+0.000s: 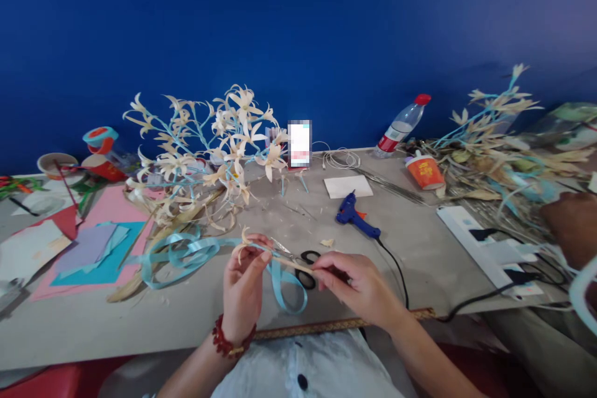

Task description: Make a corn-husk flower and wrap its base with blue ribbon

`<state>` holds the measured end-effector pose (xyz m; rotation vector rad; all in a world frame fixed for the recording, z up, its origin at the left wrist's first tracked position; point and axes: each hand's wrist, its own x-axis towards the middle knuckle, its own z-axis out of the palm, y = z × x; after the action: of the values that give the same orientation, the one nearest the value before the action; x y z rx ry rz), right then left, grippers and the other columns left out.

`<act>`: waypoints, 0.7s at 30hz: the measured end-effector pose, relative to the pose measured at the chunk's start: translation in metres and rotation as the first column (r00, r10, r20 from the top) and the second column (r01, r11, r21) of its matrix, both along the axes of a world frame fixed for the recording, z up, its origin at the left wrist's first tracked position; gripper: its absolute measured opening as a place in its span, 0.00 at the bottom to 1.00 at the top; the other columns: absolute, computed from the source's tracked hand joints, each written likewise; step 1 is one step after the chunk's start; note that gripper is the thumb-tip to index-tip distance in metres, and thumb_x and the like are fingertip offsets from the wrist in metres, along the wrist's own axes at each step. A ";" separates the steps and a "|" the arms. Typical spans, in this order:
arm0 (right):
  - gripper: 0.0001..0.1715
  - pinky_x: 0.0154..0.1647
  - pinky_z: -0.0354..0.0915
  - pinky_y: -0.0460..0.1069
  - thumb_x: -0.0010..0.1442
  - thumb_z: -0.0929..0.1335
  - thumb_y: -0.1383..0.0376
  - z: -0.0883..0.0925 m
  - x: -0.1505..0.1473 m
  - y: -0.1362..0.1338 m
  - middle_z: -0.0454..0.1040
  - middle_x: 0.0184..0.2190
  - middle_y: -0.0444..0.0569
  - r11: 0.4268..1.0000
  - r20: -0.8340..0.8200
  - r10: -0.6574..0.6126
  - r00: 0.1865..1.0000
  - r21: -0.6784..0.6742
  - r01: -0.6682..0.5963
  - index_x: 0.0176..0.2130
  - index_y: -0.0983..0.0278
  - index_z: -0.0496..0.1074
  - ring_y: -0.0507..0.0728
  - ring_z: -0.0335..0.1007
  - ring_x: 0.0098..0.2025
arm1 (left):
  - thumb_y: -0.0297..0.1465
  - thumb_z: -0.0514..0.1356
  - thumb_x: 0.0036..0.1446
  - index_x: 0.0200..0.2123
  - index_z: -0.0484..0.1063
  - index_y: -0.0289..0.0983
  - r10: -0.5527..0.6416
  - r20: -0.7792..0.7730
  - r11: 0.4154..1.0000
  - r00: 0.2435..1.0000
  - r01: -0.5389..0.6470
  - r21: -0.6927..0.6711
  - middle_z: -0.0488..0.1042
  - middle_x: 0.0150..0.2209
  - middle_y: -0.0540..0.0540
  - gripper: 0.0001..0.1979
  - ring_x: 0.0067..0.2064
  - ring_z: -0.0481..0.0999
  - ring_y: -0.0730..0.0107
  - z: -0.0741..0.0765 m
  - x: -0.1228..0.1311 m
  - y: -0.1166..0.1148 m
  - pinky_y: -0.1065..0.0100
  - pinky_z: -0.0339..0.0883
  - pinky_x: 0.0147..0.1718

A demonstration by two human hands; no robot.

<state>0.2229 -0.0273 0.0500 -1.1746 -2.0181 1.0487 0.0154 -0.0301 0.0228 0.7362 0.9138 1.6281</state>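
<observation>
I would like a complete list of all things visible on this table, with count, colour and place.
flower branch: one, cream on blue stems, back left
ribbon: one, light blue, centre left
paper sheets: several, pink, blue, lilac, left
scissors: one, black handles, under the hands
glue gun: one, blue, centre
white card: one, behind glue gun
bottle: one, clear, red cap, back right
cup: one, orange, right
power strip: one, white, right
left hand: holds a small cream flower
right hand: pinches its stem

Materials and finishes on the matt grey table (420, 249).
Pale dry-leaf flowers (233, 130) look papery and matt; the light-blue ribbon (186, 255) is smooth with slight sheen; the glue gun (354, 214) is glossy blue plastic; the scissors (298, 258) have metal blades and black plastic handles.
</observation>
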 end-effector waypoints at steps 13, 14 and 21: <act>0.15 0.16 0.55 0.40 0.64 0.67 0.55 0.000 -0.001 -0.001 0.73 0.22 0.43 0.916 -0.236 -0.084 0.968 -0.401 -0.018 0.34 0.65 0.71 0.45 0.59 0.16 | 0.28 0.66 0.54 0.31 0.76 0.37 -0.026 -0.049 0.999 0.998 0.028 0.040 0.72 0.38 0.47 0.01 0.43 0.70 0.68 0.002 0.000 -0.002 0.71 0.65 0.43; 0.15 0.16 0.55 0.40 0.64 0.67 0.55 0.001 -0.001 -0.001 0.72 0.22 0.43 0.906 -0.255 -0.093 0.963 -0.423 -0.024 0.34 0.65 0.71 0.45 0.59 0.16 | 0.27 0.66 0.54 0.31 0.76 0.37 -0.027 -0.059 0.998 0.998 0.030 0.052 0.72 0.38 0.47 0.01 0.43 0.70 0.68 0.002 0.000 -0.002 0.71 0.65 0.43; 0.18 0.12 0.50 0.40 0.62 0.68 0.52 0.000 -0.004 0.000 0.72 0.19 0.42 0.850 -0.327 -0.129 0.936 -0.523 -0.065 0.32 0.64 0.68 0.44 0.56 0.13 | 0.26 0.66 0.55 0.31 0.76 0.37 -0.031 -0.093 0.994 0.995 0.041 0.100 0.72 0.37 0.47 0.01 0.43 0.71 0.68 0.004 -0.001 -0.005 0.71 0.66 0.42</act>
<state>0.2194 -0.0276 0.0497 -1.1642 -1.4608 1.7345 0.0142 -0.0348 0.0268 0.8997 0.8819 1.6294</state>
